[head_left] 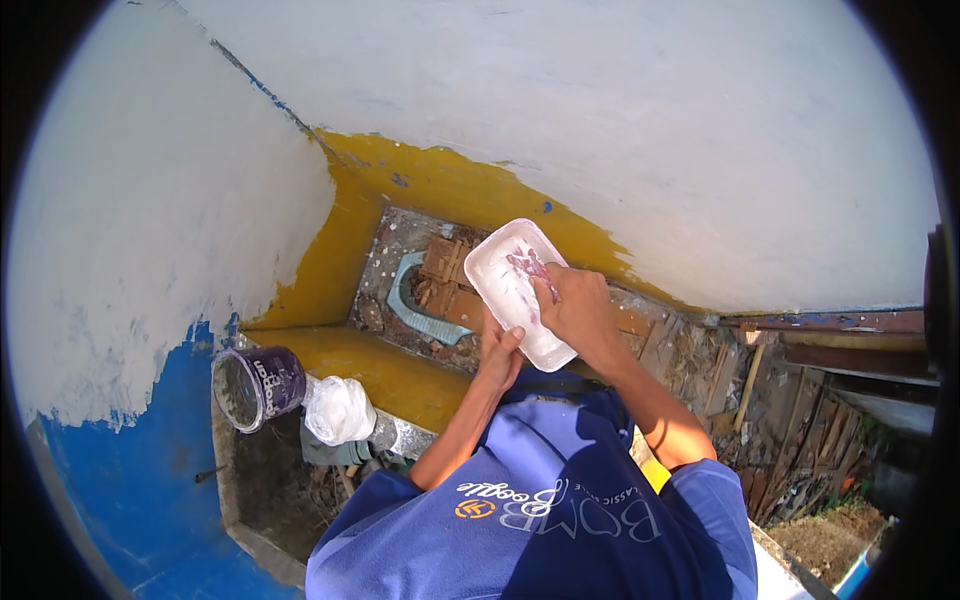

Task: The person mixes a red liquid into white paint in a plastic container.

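A shallow white rectangular tray (pixel 492 270) tilts in front of my chest, its inside coated with a white paste or paint. My left hand (pixel 499 358) grips the tray by its near left edge, the thumb over the rim. Inside the tray, my right hand (pixel 580 312) has its fingers closed on a small pinkish, white-smeared piece (pixel 530 264). That piece touches or hovers just over the tray's bottom; its exact kind is too smeared to make out, and my fingers cover part of it.
A dark purple bucket (pixel 283 383) and a white plastic bag (pixel 340 410) sit on a ledge to the left. Below the tray lie a pale blue curved piece (pixel 401 296) and broken wood. White-coated walls (pixel 650 120) with mustard and blue parts rise close ahead and left.
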